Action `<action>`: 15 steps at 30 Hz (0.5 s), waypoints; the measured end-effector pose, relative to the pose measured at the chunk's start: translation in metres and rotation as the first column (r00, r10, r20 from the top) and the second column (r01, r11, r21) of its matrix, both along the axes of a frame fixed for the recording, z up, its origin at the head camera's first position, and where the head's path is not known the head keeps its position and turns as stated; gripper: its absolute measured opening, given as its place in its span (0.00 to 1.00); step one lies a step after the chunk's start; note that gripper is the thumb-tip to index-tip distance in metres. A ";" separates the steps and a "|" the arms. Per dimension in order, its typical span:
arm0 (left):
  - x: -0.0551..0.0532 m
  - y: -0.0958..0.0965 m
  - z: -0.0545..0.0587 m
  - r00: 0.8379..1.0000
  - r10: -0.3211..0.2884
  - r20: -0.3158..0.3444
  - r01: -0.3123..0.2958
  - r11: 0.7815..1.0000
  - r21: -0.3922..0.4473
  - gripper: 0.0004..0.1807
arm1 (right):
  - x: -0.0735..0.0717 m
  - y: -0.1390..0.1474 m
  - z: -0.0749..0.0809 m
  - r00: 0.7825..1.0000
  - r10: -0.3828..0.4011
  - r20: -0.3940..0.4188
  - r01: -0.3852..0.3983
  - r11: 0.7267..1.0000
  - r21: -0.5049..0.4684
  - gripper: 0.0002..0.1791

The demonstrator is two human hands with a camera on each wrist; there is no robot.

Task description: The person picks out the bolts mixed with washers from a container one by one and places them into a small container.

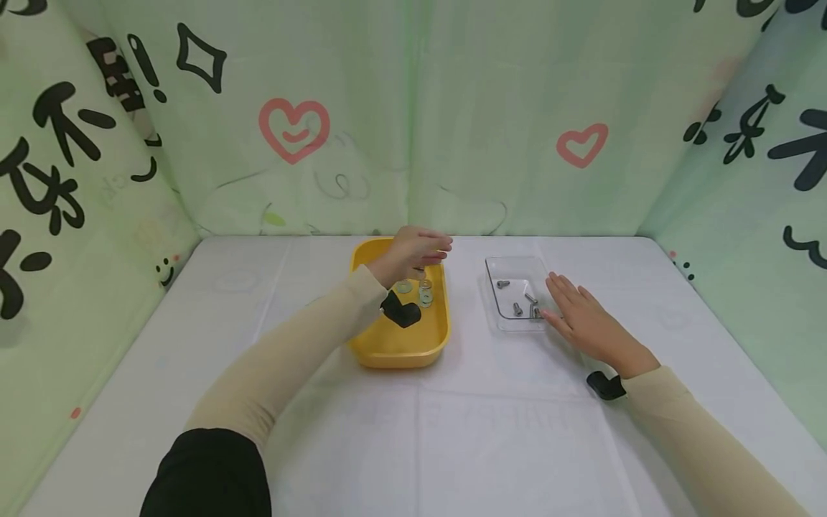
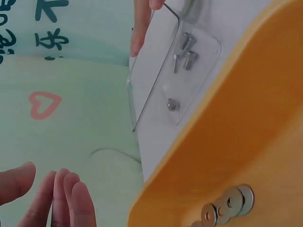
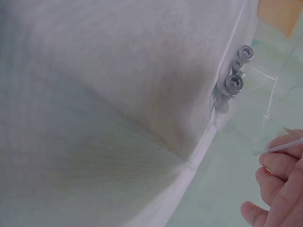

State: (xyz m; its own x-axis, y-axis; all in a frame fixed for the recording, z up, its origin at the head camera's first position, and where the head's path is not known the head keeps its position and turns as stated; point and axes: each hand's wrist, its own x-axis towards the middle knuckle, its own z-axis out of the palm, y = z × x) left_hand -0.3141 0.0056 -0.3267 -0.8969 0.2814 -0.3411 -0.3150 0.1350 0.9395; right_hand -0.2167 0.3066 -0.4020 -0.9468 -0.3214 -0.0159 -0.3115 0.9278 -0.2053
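My left hand (image 1: 413, 253) hovers over the far part of a yellow tray (image 1: 400, 357), fingers extended; in the left wrist view nothing shows between the thumb and fingers (image 2: 60, 198). Inside the tray lie several metal washers (image 2: 232, 202), some overlapping. To the right stands a clear plastic box (image 1: 515, 267) holding several hex socket screws (image 1: 517, 309). My right hand (image 1: 591, 327) is at the box's right side, its fingers straight. In the right wrist view, the box's clear edge crosses in front of the fingers (image 3: 279, 163); firm contact is hard to tell.
A white cloth covers the table (image 1: 504, 438). Green printed curtains (image 1: 491, 93) rise along the back and both sides. The tray and the box stand apart, with a strip of tablecloth between them.
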 end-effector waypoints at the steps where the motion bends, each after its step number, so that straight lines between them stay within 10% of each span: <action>1: -0.001 -0.002 -0.001 1.000 0.008 -0.010 -0.008 1.000 0.005 0.16 | 0.000 0.000 0.000 1.000 -0.001 0.000 0.001 1.000 0.000 0.39; 15: -0.022 -0.020 -0.033 0.992 0.123 -0.012 -0.122 0.991 0.053 0.20 | -0.001 0.002 -0.001 1.000 -0.006 -0.008 0.006 1.000 0.002 0.39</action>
